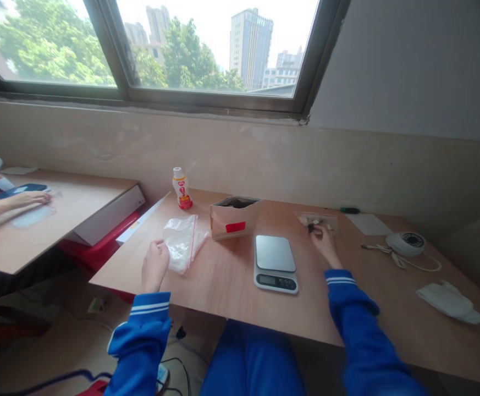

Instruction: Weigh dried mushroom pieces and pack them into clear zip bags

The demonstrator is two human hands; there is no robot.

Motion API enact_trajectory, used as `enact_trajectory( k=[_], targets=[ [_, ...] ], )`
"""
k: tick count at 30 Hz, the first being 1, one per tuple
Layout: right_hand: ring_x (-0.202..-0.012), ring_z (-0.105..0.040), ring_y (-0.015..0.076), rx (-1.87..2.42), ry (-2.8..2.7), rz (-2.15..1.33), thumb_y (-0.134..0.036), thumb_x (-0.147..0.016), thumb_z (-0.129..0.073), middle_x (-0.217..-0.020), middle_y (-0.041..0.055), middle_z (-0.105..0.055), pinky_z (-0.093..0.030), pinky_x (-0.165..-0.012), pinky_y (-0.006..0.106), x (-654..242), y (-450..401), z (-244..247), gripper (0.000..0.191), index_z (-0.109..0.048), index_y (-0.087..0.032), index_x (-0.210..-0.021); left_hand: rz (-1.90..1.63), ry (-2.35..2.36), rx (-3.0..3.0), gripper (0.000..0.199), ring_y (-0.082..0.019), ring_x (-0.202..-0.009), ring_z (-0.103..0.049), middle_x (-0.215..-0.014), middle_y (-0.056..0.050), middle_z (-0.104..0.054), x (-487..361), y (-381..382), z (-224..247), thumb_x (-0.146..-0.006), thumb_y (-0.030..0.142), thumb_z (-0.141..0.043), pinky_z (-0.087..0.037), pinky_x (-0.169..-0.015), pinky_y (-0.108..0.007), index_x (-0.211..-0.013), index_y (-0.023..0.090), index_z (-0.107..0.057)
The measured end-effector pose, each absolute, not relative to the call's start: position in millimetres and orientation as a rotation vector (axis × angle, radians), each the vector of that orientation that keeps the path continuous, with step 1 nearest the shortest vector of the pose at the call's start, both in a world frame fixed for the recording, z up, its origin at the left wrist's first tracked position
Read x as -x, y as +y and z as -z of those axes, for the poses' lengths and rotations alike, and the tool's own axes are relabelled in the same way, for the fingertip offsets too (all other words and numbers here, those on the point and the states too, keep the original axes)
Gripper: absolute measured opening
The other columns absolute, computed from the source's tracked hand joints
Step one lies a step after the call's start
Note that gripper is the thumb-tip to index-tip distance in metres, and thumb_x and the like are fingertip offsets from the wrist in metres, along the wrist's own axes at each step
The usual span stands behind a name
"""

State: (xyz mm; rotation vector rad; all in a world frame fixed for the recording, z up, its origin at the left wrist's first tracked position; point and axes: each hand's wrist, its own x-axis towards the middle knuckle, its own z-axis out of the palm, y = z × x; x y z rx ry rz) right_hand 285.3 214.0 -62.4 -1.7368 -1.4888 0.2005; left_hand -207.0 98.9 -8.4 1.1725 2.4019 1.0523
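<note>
My left hand (156, 265) is closed at the left edge of a clear zip bag (181, 242) with a red seal line, seemingly pinching it. The bag looks flat, perhaps several stacked. My right hand (324, 242) is reaching to the back right, its fingertips closed on a small black piece (311, 227) too small to name. Just beyond lies another clear bag (331, 222) with small pale items on it. Between my hands are a digital kitchen scale (275, 256) with a bare metal plate and an open brown paper pouch (228, 224) with a red label.
A white and red drink bottle (182, 190) stands at the back. To the right are a white paper (369, 224), a green-black marker (349, 210), a white round device (404, 243) with cable and a white crumpled pouch (450, 302). Another person's hand (29, 199) rests at the left table.
</note>
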Motion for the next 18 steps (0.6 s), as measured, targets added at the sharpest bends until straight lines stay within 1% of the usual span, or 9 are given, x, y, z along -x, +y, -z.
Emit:
enact_trajectory(
  k=[2, 3, 5, 7, 9, 11, 13, 15, 18],
  targets=[
    [-0.119, -0.053, 0.0327, 1.820, -1.512, -0.207, -0.024, -0.073, -0.054, -0.118, 0.0195, -0.062, -0.039, -0.100, 0.051, -300, 233, 64, 0.034, -0.062, -0.013, -0.105, -1.000, 2.655, -1.287, 0.045, -0.038, -0.115, -0.051, -0.121, -0.026, -0.054, 202, 108, 10, -0.085, 0.025, -0.043, -0.041, -0.093, -0.053, -0.123, 0.004, -0.052],
    [-0.122, -0.050, 0.0326, 1.861, -1.529, -0.227, -0.022, -0.072, -0.055, -0.122, 0.0195, -0.060, -0.037, -0.102, 0.050, -304, 241, 65, 0.036, -0.062, -0.013, -0.106, -1.035, 2.723, -1.396, 0.048, -0.039, -0.123, -0.045, -0.132, -0.027, -0.045, 197, 111, 10, -0.086, 0.025, -0.042, -0.038, -0.097, -0.054, -0.129, 0.004, -0.048],
    [-0.124, -0.048, 0.0330, 1.932, -1.556, -0.265, -0.024, -0.072, -0.057, -0.125, 0.0197, -0.058, -0.036, -0.104, 0.048, -307, 253, 69, 0.039, -0.060, -0.013, -0.110, -1.077, 2.675, -1.697, 0.050, -0.036, -0.130, -0.039, -0.144, -0.021, -0.035, 189, 118, 15, -0.089, 0.025, -0.037, -0.035, -0.103, -0.052, -0.137, 0.011, -0.041],
    [-0.127, -0.044, 0.0360, 2.004, -1.556, -0.287, -0.030, -0.071, -0.061, -0.130, 0.0222, -0.054, -0.033, -0.104, 0.051, -306, 259, 75, 0.050, -0.056, -0.011, -0.117, -0.914, 2.459, -1.917, 0.046, -0.031, -0.130, -0.042, -0.143, -0.017, -0.041, 185, 126, 25, -0.091, 0.025, -0.033, -0.036, -0.104, -0.047, -0.134, 0.016, -0.045],
    [-0.130, -0.038, 0.0400, 2.076, -1.536, -0.256, -0.035, -0.068, -0.066, -0.136, 0.0261, -0.046, -0.031, -0.104, 0.056, -302, 260, 82, 0.064, -0.050, -0.008, -0.124, -0.636, 2.264, -1.916, 0.041, -0.031, -0.124, -0.048, -0.133, -0.018, -0.051, 185, 133, 41, -0.089, 0.025, -0.036, -0.039, -0.101, -0.047, -0.125, 0.014, -0.054],
    [-0.128, -0.040, 0.0400, 2.101, -1.517, -0.186, -0.032, -0.070, -0.064, -0.136, 0.0269, -0.046, -0.032, -0.102, 0.056, -300, 256, 86, 0.061, -0.050, -0.007, -0.124, -0.553, 2.201, -1.889, 0.037, -0.032, -0.122, -0.051, -0.128, -0.019, -0.056, 188, 139, 58, -0.085, 0.022, -0.041, -0.040, -0.100, -0.048, -0.116, 0.013, -0.059],
    [-0.121, -0.048, 0.0364, 2.088, -1.498, -0.129, -0.024, -0.072, -0.057, -0.129, 0.0251, -0.053, -0.037, -0.099, 0.052, -302, 250, 85, 0.049, -0.054, -0.008, -0.119, -0.579, 2.128, -1.888, 0.035, -0.030, -0.119, -0.053, -0.125, -0.017, -0.059, 195, 143, 67, -0.085, 0.025, -0.042, -0.041, -0.099, -0.047, -0.113, 0.015, -0.061],
    [-0.114, -0.053, 0.0331, 2.072, -1.478, -0.112, -0.020, -0.073, -0.053, -0.121, 0.0234, -0.058, -0.040, -0.096, 0.048, -306, 241, 78, 0.043, -0.057, -0.009, -0.115, -0.662, 2.083, -1.911, 0.034, -0.028, -0.120, -0.052, -0.125, -0.015, -0.058, 203, 145, 67, -0.085, 0.030, -0.043, -0.040, -0.100, -0.044, -0.110, 0.016, -0.062],
    [-0.105, -0.059, 0.0308, 1.957, -1.327, -0.133, -0.026, -0.074, -0.053, -0.112, 0.0210, -0.064, -0.045, -0.092, 0.045, -307, 216, 57, 0.044, -0.058, -0.010, -0.115, -0.941, 2.108, -1.962, 0.032, -0.030, -0.124, -0.047, -0.129, -0.014, -0.055, 204, 142, 49, -0.084, 0.037, -0.048, -0.034, -0.106, -0.046, -0.103, 0.018, -0.064]
  ],
)
